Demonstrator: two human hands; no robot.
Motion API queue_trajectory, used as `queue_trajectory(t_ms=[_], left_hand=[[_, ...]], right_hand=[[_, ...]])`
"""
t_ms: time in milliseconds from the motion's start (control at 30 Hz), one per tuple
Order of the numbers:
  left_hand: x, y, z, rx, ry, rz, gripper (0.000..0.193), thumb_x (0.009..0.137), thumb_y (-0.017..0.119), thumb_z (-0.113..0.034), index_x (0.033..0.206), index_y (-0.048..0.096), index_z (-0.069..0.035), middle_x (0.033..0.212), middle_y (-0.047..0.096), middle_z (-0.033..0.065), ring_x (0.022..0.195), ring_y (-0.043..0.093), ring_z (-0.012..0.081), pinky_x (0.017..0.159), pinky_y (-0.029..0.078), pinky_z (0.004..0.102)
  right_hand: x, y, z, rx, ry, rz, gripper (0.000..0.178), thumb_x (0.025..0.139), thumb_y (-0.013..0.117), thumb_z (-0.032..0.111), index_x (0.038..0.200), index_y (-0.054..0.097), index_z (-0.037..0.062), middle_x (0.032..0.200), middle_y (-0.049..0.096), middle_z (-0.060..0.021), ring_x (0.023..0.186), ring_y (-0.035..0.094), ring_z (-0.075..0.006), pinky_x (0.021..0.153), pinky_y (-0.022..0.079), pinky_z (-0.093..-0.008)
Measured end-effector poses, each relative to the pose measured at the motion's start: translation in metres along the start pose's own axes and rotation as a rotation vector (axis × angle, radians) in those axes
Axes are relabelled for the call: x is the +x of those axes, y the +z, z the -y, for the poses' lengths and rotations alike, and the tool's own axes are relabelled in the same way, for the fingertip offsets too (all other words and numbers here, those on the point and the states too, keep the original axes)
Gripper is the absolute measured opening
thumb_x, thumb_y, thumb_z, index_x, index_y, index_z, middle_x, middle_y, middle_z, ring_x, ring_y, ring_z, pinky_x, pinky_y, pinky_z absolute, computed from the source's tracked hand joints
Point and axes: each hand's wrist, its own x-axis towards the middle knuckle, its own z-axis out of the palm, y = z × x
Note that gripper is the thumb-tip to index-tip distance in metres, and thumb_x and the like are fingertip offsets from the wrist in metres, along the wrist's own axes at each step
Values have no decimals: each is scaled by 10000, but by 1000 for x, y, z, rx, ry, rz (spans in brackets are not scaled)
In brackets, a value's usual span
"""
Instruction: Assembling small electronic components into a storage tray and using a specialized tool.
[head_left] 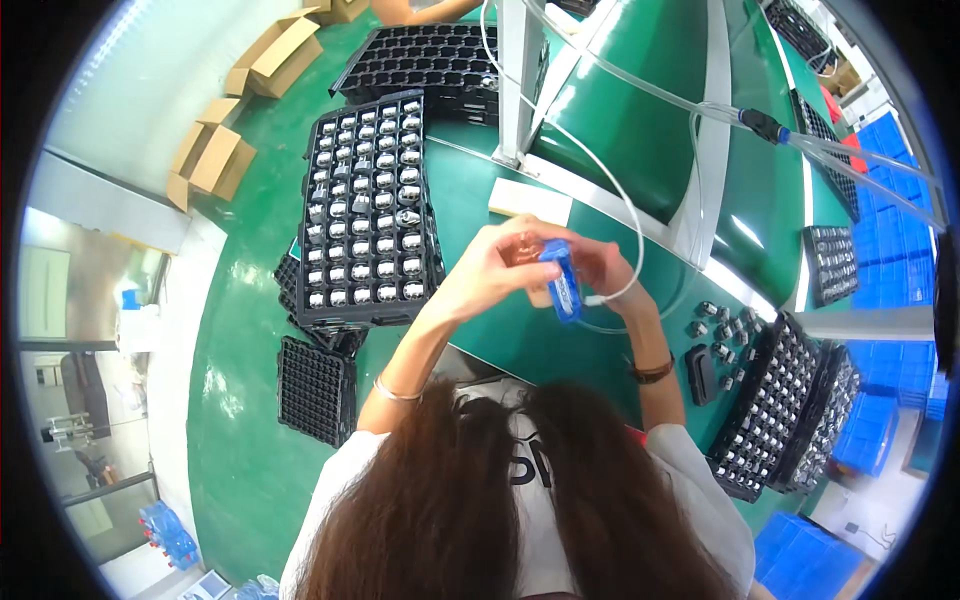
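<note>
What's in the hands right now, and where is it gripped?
A blue object, held between the left hand and right hand around its far part, its near end sticking out. Which hand bears it cannot be told.

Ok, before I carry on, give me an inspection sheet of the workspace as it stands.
Surface: green bench top, partly hidden by trays and arms.
Job's things: blue piece held up over the bench; its exact kind is unclear.
Clutter: loose metal parts and a black oblong piece on the right; pale block beyond the hands; black tray of small metal parts on the left.
Hands: left hand grips the blue piece; right hand is close beside it, its fingers partly hidden.
Cables: white tube loops down to the right hand; whether it joins the blue piece is unclear.
Surroundings: cardboard boxes, blue crates, another person's arm.
</note>
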Motion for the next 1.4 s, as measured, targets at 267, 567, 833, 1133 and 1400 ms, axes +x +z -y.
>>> queue_trajectory(t_ms=[267, 567, 833, 1133, 1400], left_hand=[[-9, -17, -13, 628, 231, -564, 427, 853, 573, -119, 1274, 508, -81, 1062, 610, 59, 927, 553, 142, 782, 437, 254], [-117, -83, -24, 879, -54, -677, 134, 764, 681, -81, 893, 668, -49, 806, 615, 32, 698, 549, 117, 617, 440, 240], [-112, -83, -6, 1096, -133, -238, 173, 754, 683, -82, 925, 672, -61, 898, 584, 50, 850, 563, 216, 770, 458, 307], [-111, -81, 0, 1102, -3, -281, 95, 758, 659, -15, 839, 611, -6, 882, 615, 71, 810, 580, 215, 744, 462, 307], [-96, -59, 2, -64, -53, -585, 119, 960, 458, -169, 967, 479, -52, 1038, 618, 164, 915, 618, 203, 814, 494, 300]], right_hand=[[49, 17, -7, -418, -112, 125, 534, 808, 651, 146, 1281, 410, 81, 1011, 555, -4, 804, 546, -74, 671, 451, -211], [61, -1, 24, 518, -245, 336, 432, 851, 579, 380, 1118, 422, 78, 742, 384, -55, 567, 364, -118, 482, 310, -229], [40, 22, 25, 295, -342, -112, 346, 885, 547, 190, 1197, 423, 106, 1063, 499, -58, 917, 512, -165, 675, 432, -271], [22, 37, 42, -32, -428, -145, 275, 917, 478, 206, 1139, 454, 46, 1022, 522, -107, 845, 514, -124, 654, 429, -212], [19, 31, 40, 310, -339, -26, 262, 946, 437, 250, 1104, 475, 44, 964, 523, -112, 820, 527, -143, 633, 457, -242]])
